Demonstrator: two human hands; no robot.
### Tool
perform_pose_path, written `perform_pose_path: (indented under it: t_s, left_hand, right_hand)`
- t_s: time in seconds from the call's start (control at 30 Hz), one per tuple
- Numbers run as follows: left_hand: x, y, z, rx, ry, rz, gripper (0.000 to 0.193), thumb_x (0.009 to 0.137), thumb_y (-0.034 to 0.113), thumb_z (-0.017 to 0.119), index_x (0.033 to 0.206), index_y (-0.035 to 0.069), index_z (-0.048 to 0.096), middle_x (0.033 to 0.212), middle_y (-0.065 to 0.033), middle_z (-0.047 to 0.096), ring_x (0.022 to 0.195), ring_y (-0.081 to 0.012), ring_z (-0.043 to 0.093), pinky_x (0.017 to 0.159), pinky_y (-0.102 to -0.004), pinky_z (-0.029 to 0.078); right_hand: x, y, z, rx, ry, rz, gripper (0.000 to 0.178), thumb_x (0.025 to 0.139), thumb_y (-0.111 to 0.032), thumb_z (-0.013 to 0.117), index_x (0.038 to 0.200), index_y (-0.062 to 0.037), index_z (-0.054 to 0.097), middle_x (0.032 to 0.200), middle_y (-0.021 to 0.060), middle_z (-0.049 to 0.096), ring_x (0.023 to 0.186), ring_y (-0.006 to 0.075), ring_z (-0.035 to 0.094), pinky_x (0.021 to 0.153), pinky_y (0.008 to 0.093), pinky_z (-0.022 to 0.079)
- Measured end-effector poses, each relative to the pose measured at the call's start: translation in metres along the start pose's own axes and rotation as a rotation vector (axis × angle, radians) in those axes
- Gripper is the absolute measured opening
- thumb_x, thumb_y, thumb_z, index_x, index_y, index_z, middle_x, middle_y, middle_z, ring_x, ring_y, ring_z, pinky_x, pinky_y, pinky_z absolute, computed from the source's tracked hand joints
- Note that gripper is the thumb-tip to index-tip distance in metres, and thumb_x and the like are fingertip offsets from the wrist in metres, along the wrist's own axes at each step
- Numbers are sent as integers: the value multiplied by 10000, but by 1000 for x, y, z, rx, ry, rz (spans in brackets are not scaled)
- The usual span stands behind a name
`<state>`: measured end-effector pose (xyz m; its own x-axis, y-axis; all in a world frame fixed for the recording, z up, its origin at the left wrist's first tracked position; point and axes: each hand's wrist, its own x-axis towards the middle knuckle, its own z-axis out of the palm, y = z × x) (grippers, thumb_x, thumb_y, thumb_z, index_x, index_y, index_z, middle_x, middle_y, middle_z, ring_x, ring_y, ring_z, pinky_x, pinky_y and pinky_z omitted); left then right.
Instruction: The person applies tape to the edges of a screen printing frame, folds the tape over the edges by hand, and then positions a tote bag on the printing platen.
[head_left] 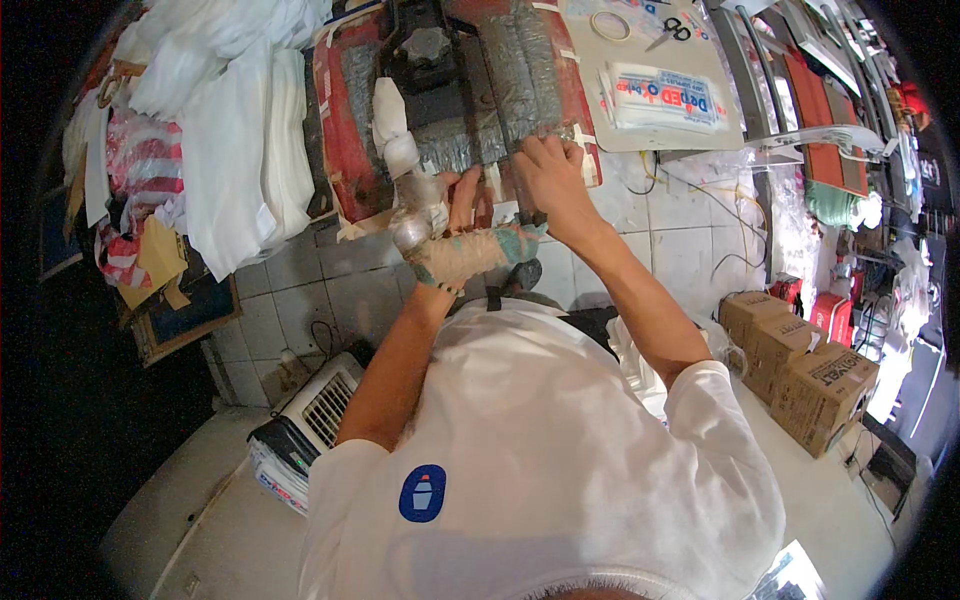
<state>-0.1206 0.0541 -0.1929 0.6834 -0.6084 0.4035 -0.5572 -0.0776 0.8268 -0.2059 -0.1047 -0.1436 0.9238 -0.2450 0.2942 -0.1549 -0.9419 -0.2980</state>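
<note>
The person stands at a tiled bench (690,215) and works on a red press-like block wrapped in grey tape (520,80) that sits at its far side. The right hand (552,170) is at the near edge of the taped block, its fingers (570,152) curled shut over that edge, pinching something there; what they pinch is too small to tell. The left hand (462,235) wears a worn cloth wrap in beige and green across the palm and wrist, and its fingers (465,190) are bent and point up toward the same edge, just beside the right hand. Whether they grip anything I cannot tell, since the wrap and the right hand hide the tips. A clear plastic bottle with a white cloth stuffed in its neck (405,175) stands touching the left hand's outer side.

To do this step well, I judge that both hands should work close together at the one edge: the right keeps a firm pinch while the left steadies the piece from below, so nothing slips sideways. The bottle stands so near the left wrist that a wide elbow swing could knock it over; small movements are safer. A stack of white fabric (240,140) lies well to the left, and a bundle of white printed packets (660,98), a pair of scissors (672,30) and a tape roll (610,25) lie on a board to the right, all apart from the hands.
</note>
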Motion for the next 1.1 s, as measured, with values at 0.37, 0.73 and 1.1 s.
perform_pose_path:
  t_s: [0.37, 0.73, 1.1]
  left_hand:
    - [45, 32, -3, 506, 66, 260, 122, 755, 68, 726, 862, 46, 673, 825, -98, 576, 784, -280, 556, 692, -391, 450]
    - [32, 26, 6, 629, 9, 351, 117, 797, 121, 683, 878, 82, 608, 846, -82, 555, 795, -258, 546, 737, -419, 458]
    - [-41, 4, -7, -18, -146, -107, 394, 849, 231, 686, 1198, 68, 600, 1155, -164, 594, 1098, -350, 566, 962, -491, 436]
  right_hand:
    - [2, 4, 1, 68, 6, -22, 157, 779, -100, 636, 933, -74, 618, 999, 83, 550, 1012, 295, 512, 867, 459, 346]
    - [1, 5, -3, 134, 81, -15, 137, 760, -135, 680, 882, -97, 632, 937, 77, 551, 973, 292, 519, 837, 436, 350]
    - [-8, 6, -29, 165, -149, -139, 266, 740, -183, 731, 982, -101, 657, 1016, 80, 560, 1021, 291, 512, 866, 439, 338]
